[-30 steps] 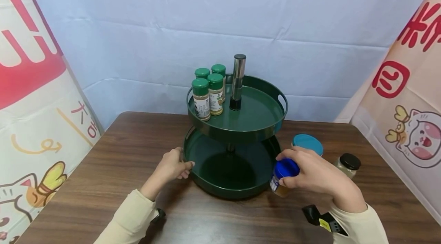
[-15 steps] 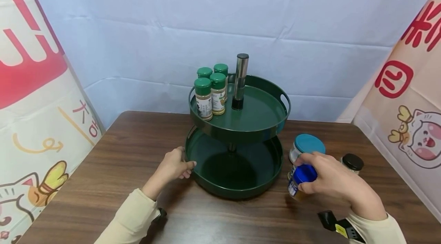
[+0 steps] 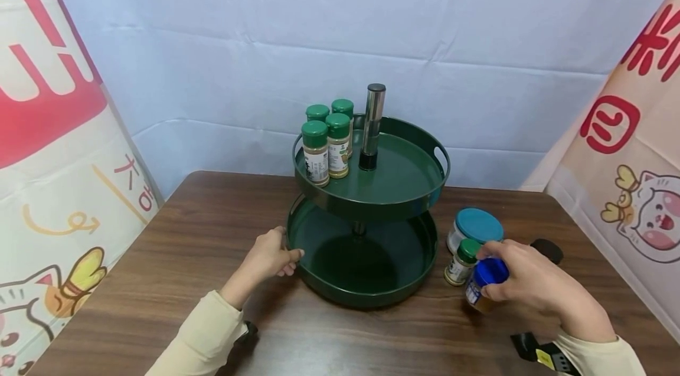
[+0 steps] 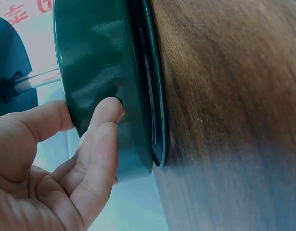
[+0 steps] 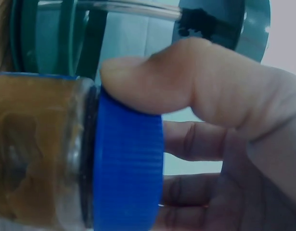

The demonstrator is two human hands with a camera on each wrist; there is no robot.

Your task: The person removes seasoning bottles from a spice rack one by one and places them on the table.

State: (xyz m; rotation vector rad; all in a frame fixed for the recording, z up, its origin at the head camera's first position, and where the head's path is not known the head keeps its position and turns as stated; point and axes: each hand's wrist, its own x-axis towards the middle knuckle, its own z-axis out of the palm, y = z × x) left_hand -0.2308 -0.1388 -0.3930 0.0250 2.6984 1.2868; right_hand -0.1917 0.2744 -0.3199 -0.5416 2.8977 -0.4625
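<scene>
A green two-tier rotating tray (image 3: 366,299) stands mid-table. My left hand (image 3: 269,255) pinches the left rim of its lower tier, thumb at the upper edge and fingers against the outer wall (image 4: 90,53). To the right of the tray, my right hand (image 3: 536,281) grips a jar (image 3: 480,293) by its blue lid (image 5: 128,163); brown contents show through its clear side. Whether the jar's base touches the table cannot be told. Just left of it stands a small green-capped spice bottle (image 3: 458,270). Several green-capped spice bottles (image 3: 316,160) stand on the upper tier's left side.
Behind the right hand are a wide jar with a turquoise lid (image 3: 478,224) and a black-lidded jar (image 3: 547,250), mostly hidden. A metal post (image 3: 373,122) rises from the upper tier. The brown wooden table (image 3: 212,211) meets a pale cloth backdrop (image 3: 239,98).
My right hand has carried the blue-lidded jar rightward from the lower tier's edge, uncovering the green-capped bottle beside it. The left hand keeps its hold on the rim.
</scene>
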